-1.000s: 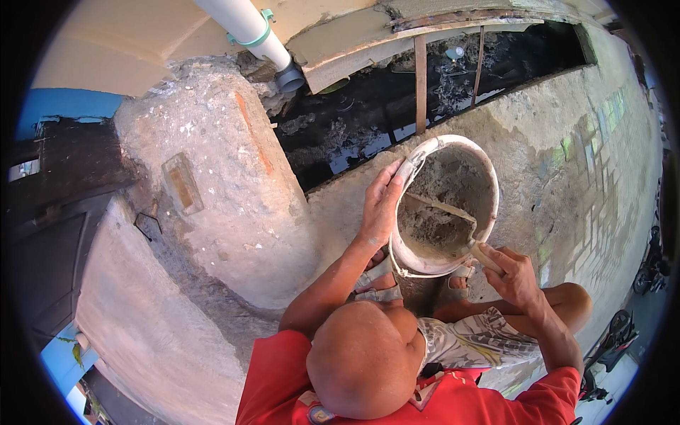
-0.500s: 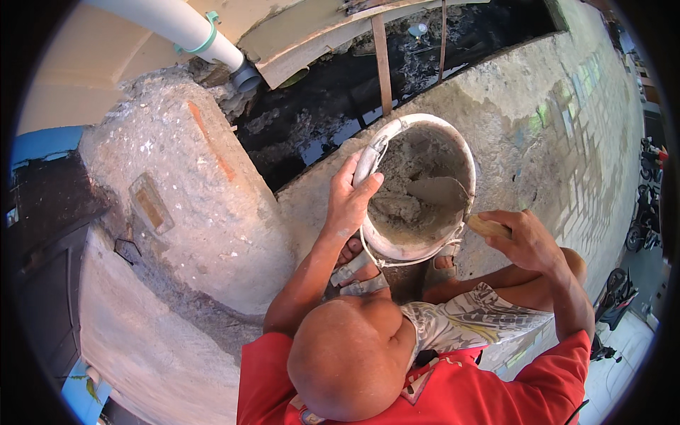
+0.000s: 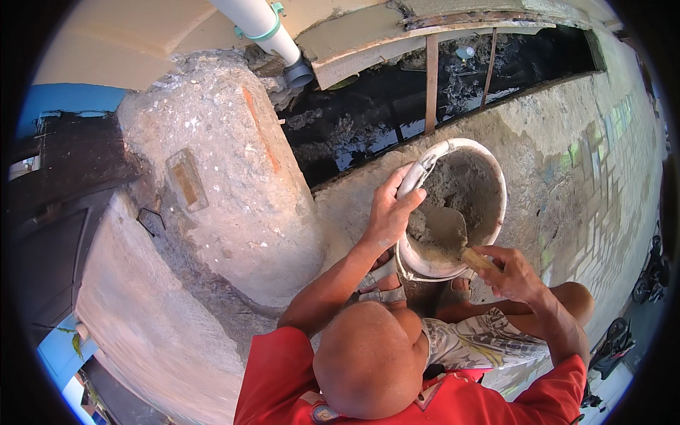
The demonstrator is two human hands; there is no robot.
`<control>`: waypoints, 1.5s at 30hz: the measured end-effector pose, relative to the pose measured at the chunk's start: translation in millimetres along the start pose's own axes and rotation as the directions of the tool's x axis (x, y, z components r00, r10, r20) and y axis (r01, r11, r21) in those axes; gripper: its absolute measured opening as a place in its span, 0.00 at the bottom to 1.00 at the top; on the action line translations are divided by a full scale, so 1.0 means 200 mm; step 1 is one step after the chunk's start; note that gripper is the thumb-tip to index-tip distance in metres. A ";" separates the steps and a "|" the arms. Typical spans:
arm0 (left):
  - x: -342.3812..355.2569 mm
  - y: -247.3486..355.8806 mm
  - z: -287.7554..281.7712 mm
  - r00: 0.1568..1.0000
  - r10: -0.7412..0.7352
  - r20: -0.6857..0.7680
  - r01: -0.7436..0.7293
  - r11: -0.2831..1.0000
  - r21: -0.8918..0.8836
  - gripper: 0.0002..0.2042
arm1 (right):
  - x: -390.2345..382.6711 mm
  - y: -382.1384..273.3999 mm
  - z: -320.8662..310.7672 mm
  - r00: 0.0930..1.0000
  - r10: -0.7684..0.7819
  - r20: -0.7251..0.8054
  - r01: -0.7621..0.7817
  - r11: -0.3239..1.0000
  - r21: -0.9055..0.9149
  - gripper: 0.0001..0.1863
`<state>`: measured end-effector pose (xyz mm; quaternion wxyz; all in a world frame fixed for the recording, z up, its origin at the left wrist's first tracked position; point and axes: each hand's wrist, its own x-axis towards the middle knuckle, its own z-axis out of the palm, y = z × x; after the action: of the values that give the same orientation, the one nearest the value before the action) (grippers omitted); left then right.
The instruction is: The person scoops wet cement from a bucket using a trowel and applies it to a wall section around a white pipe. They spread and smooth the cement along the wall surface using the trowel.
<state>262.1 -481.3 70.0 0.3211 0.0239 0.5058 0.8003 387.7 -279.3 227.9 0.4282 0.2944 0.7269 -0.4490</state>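
Note:
My left hand grips the left rim of a round, pale, mortar-stained bucket, thumb over the edge and fingers on the outside. Wet grey mortar coats its inside. In my right hand is a trowel by its wooden handle, held at the near right rim. The trowel blade lies down inside the bucket against the mortar, partly smeared with it. A thin pale cord hangs along the bucket's near left side. The bucket stands between my feet and appears tilted.
Beyond the bucket runs an open drain with dark water, crossed by wooden struts. A pipe ends above it. Rough concrete rises on the left, with a small rectangular block set in it. Paving stretches to the right.
The trowel blade has moved toward the near left part of the bucket, its handle now steeper over the rim. My left hand keeps its hold. The whole view has shifted.

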 end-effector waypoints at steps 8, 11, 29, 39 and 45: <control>0.00 -0.02 0.00 1.000 0.027 -0.010 -0.027 0.999 -0.047 0.24 | 0.05 0.07 0.15 1.000 -0.022 0.017 0.016 0.945 0.328 0.28; -0.01 -0.01 0.00 0.999 0.031 -0.008 -0.031 0.999 -0.036 0.23 | 0.03 0.10 0.16 0.999 -0.025 0.034 0.008 0.895 0.445 0.28; -0.28 0.47 -0.32 0.754 0.484 -0.443 -0.388 0.873 0.294 0.21 | -0.03 0.34 0.05 0.980 -0.180 0.084 0.019 0.505 0.863 0.28; -0.47 1.06 -1.01 0.442 0.629 -0.640 0.540 0.383 0.750 0.24 | -0.03 0.44 0.07 0.976 -0.216 -0.015 0.116 0.463 0.879 0.27; -0.37 1.09 -1.18 0.583 0.480 -0.656 0.731 0.044 0.681 0.25 | -0.02 0.45 0.03 0.972 -0.234 0.019 0.088 0.439 0.894 0.25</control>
<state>128.4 -769.7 155.5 0.0307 -0.1777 0.9798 0.0864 464.8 -247.2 194.4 0.2165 0.3711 0.3786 -0.8198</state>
